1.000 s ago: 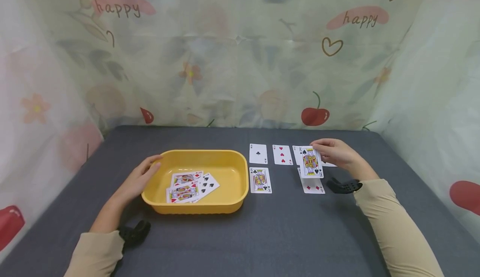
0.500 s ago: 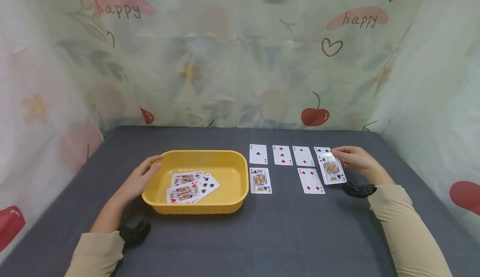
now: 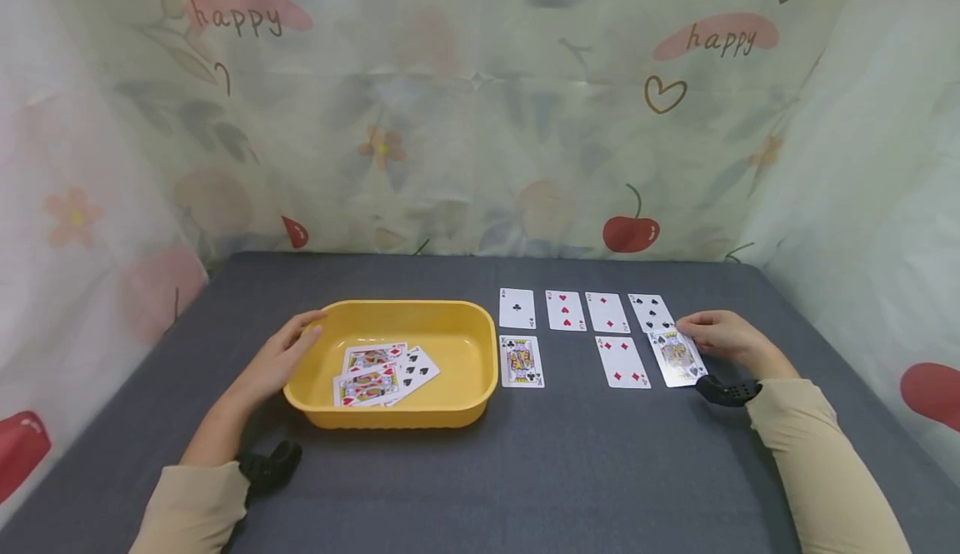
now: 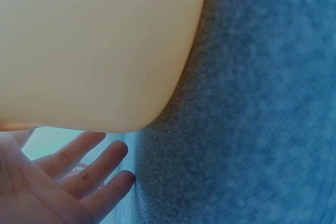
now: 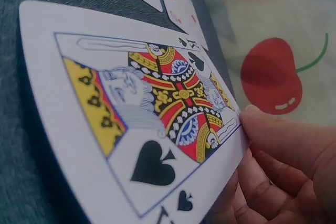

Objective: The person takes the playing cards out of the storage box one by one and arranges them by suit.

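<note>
Now the right hand, pinching the king of spades, had carried it rightward and lowered it onto the grey table below the spade card, while the open left hand rested against the yellow tray.

The near strip of the grey bench lies bare between the two sleeves, wide enough for a hand to cross. On the left the yellow tray blocks the middle ground; the left hand rests against its outer wall, closing that side. A narrow lane runs between the tray and the king of clubs. To the right the cards lie flat in two rows, low but close-set; a gap opens in the front row beside the four of diamonds. The right hand pinches the king of spades at the row's end, apparently still tilted off the cloth. The curtain walls three sides.
</note>
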Tool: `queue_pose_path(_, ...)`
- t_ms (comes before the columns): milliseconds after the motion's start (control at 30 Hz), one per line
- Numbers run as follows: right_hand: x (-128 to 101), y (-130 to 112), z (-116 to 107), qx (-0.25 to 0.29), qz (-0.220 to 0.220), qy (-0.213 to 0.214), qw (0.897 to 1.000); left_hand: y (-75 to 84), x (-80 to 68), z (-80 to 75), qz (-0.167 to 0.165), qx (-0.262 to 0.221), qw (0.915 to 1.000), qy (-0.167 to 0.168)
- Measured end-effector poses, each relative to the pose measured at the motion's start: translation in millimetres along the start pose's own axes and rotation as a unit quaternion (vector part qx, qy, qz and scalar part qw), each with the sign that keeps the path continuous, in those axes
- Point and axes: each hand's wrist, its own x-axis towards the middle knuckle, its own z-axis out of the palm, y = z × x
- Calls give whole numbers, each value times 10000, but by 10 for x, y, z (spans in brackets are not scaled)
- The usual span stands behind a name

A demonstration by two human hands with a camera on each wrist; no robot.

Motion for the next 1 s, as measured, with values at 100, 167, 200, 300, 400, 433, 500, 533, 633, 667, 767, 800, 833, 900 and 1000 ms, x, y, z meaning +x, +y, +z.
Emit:
queue_pose_path(100, 3, 7, 14, -146, -20, 19, 9999, 1, 1, 1, 12, -2, 10000, 4)
queue_pose_path(167, 5, 5, 28, -262, 9, 88, 9996, 4, 0, 3, 5, -11, 10000, 3)
queue_pose_path(200, 7, 4, 35, -324, 35, 135, 9994, 5, 0, 3, 0, -20, 10000, 1)
queue_pose_path(300, 10, -1, 56, -498, 167, 283, 9982, 7, -1, 7, -18, -28, 10000, 11)
queue_pose_path(400, 1, -11, 71, -622, 313, 419, 9967, 5, -1, 10, -31, -33, 10000, 20)
queue_pose_path(433, 0, -9, 72, -643, 324, 435, 9965, 5, 0, 11, -38, -31, 10000, 21)
queue_pose_path(500, -6, -14, 75, -644, 344, 483, 9962, 4, 2, 13, -52, -30, 10000, 25)
queue_pose_path(533, -9, -17, 76, -635, 356, 516, 9960, 5, 2, 14, -56, -30, 10000, 27)
queue_pose_path(633, -12, -17, 75, -585, 340, 576, 9960, 7, 2, 14, -67, -22, 10000, 31)
queue_pose_path(667, -16, -26, 77, -571, 360, 591, 9960, 7, 1, 13, -61, -23, 10000, 28)
queue_pose_path(767, -28, -59, 81, -522, 301, 532, 9968, 4, -1, 11, -22, -15, 10000, 37)
queue_pose_path(800, -33, -80, 87, -511, 231, 473, 9973, 3, -2, 11, -7, -14, 10000, 40)
queue_pose_path(833, -35, -105, 97, -511, 167, 409, 9977, 1, -3, 10, 4, -12, 10000, 45)
queue_pose_path(900, -43, -173, 125, -529, 13, 256, 9983, 1, -3, 10, 19, -7, 10000, 55)
queue_pose_path(1000, -41, -312, 203, -582, -238, 12, 9980, 5, -3, 10, 12, -7, 10000, 52)
